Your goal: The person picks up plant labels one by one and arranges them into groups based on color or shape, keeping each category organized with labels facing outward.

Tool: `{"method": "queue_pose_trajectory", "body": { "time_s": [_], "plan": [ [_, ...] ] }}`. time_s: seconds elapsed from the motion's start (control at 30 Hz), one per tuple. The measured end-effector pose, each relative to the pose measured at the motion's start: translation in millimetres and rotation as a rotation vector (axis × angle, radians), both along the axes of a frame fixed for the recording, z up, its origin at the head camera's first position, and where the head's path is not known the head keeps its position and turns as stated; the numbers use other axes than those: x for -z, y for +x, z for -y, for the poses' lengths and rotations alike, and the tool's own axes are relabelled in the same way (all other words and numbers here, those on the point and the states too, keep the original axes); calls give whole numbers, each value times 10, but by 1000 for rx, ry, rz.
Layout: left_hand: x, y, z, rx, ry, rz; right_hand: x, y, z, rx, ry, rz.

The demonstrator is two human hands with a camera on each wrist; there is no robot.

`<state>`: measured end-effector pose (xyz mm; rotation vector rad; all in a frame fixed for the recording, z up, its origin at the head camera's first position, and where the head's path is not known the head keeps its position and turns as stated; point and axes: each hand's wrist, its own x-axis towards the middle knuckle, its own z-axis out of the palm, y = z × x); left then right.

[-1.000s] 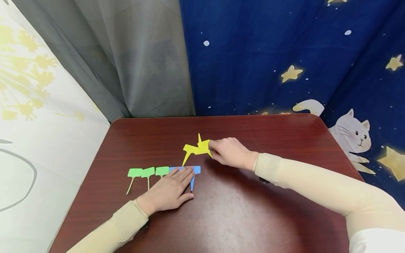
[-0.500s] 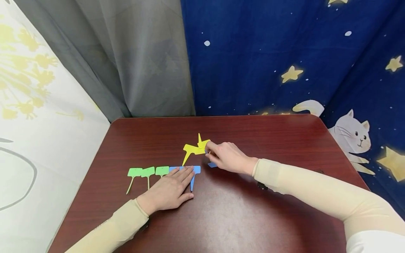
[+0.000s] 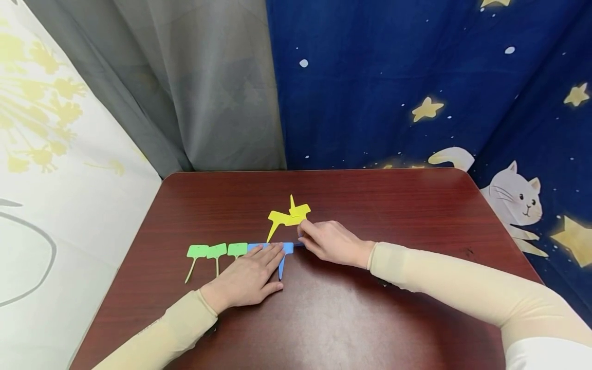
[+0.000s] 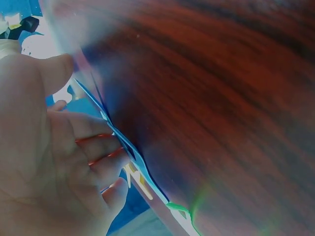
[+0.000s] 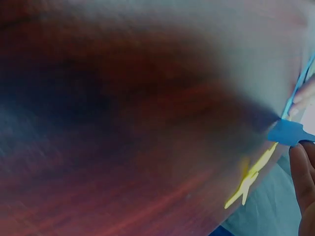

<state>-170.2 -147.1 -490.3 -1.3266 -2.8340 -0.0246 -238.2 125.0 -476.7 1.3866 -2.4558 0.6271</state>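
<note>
T-shaped plastic plant labels lie on the table [image 3: 351, 313]. My left hand [image 3: 247, 277] rests on blue plant labels [image 3: 289, 248] with its fingers straight, hiding most of them. Between thumb and fingers, my right hand [image 3: 335, 244] pinches another blue plant label [image 5: 286, 132], close to the right end of the blue row. In the head view, that hand covers nearly all of the label; its broad head shows in the right wrist view. Leftward, the row continues with green plant labels [image 3: 198, 251], whose heads stand side by side.
Yellow plant labels [image 3: 280, 219] lie overlapping just beyond the blue row, near my right fingertips. A grey curtain [image 3: 222, 92] and a dark blue curtain [image 3: 361, 92] with stars hang behind the table's far edge.
My right hand has drawn a blue label away from the yellow ones, toward me and slightly left, to the end of the blue row. My left hand has stayed in place.
</note>
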Motion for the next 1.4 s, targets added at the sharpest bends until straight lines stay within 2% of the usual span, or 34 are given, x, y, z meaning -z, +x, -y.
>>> {"method": "queue_pose_trajectory", "body": {
  "time_s": [0.4,0.67,0.83,1.0,1.23,1.4],
  "plan": [
    [-31,-2,-10,-2,-6,25,156,50,-71,-77,49,-3],
    [-60,-12,-30,-19,-29,44,213,43,-117,-110,176,-215],
    [-65,-17,-31,-24,-24,49,242,35,-127,-128,227,-269],
    [-71,-24,-31,-29,-20,58,267,28,-126,-117,267,-266],
    [-63,-33,-34,-28,-20,53,258,21,-129,-103,302,-189],
    [-60,-31,-36,-28,-15,49,269,14,-126,-83,300,-204]
  ]
}}
